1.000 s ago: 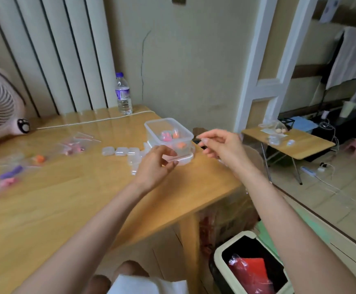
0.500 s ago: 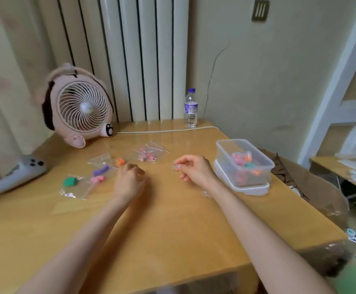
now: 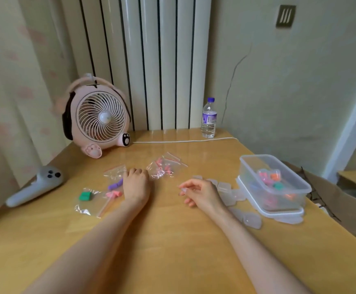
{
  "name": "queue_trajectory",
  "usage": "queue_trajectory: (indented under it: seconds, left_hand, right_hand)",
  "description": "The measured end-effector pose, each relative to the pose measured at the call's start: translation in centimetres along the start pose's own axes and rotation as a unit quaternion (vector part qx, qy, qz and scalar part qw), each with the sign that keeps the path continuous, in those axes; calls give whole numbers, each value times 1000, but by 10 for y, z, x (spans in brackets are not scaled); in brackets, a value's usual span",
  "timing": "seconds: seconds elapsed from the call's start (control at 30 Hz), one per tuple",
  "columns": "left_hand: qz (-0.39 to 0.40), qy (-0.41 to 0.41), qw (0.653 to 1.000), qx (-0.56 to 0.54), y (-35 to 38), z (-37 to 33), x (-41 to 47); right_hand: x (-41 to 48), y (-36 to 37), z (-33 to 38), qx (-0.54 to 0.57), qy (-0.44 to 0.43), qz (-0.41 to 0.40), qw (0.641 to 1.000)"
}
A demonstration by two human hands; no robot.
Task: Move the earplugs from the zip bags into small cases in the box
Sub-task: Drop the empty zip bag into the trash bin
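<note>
**Pinching one case, mid-frame**

Centre right: right hand [image 3: 202, 193], grip narrowed to a pinch on a small clear case [image 3: 183, 189]. Centre left: left hand [image 3: 135, 185] curled on the tabletop [image 3: 172, 240]; grip contents cannot be told. Earplugs [image 3: 166, 168] in zip bags [image 3: 113, 171] beside and beyond it. Box [image 3: 251, 172] at right.

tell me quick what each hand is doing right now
left hand: fingers curled at a zip bag, grip cannot be told
right hand: pinches a small clear case

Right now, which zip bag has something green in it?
The leftmost zip bag, nearest the grey controller; the others show only purple or pink pieces.
</note>
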State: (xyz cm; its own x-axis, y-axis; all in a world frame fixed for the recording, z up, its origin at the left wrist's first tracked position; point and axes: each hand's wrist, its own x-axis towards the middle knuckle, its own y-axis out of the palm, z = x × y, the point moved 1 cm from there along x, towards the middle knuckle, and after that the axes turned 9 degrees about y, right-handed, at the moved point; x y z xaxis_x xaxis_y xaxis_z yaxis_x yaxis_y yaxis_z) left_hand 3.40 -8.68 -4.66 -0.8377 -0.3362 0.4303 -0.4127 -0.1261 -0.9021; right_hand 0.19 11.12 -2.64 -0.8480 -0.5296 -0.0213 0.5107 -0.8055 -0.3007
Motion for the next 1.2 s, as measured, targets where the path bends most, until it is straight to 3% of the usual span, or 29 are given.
queue_trajectory:
  seconds: [0.13, 0.27, 0.4, 0.5, 0.57, 0.6, 0.63, 0.67, 0.73, 0.77, 0.83, 0.93, 1.03, 1.13, 1.2]
  left_hand:
    - [-35, 5, 999, -10, -1, 3, 0]
    - [40, -5, 996, -79, 3, 6, 1]
    - [-4, 64, 998, 22, 0, 5, -2]
    - [-14, 70, 997, 38, -7, 1, -8]
    - [-9, 39, 998, -58, -14, -1, -11]
    - [-4, 14, 985, -174, -23, -4, -14]
    - [17, -12, 942, -334, -32, -7, -18]
    - [54, -33, 871, -487, -41, -12, -22]
    - [156, -52, 732, -661, -58, -21, -33]
    - [196, -56, 695, -690, -62, -22, -39]
    - [232, -63, 668, -704, -67, -26, -49]
    - [212, -98, 664, -711, -63, -29, -57]
    - [189, -110, 701, -679, -61, -31, -61]
    - [182, -45, 747, -638, -67, -33, -64]
    - [167, -37, 758, -629, -70, -33, -65]
  right_hand:
    - [2, -4, -1, 1, -10, -16, 1000]
    - [4, -6, 1, 7, -15, -28, 999]
    - [2, -7, -1, 4, -16, -29, 999]
    - [2, -8, -3, 1, -19, -35, 999]
    - [2, -9, -4, 5, -19, -41, 999]
    - [2, -9, -3, 7, -22, -45, 999]
    - [2, -9, -2, 11, -25, -49, 998]
    - [2, -10, -1, 19, -25, -48, 998]
    - [1, -12, 2, 66, -13, -12, 998]
    - [-1, -13, 4, 94, -1, 19, 995]
    - [-4, -13, 6, 125, 15, 68, 990]
    - [-7, -12, 7, 144, 9, 74, 987]
    - [-6, -10, 6, 121, -6, 54, 991]
    - [-7, -7, 7, 81, -20, 55, 995]
    - [-8, -4, 7, 63, -25, 68, 995]
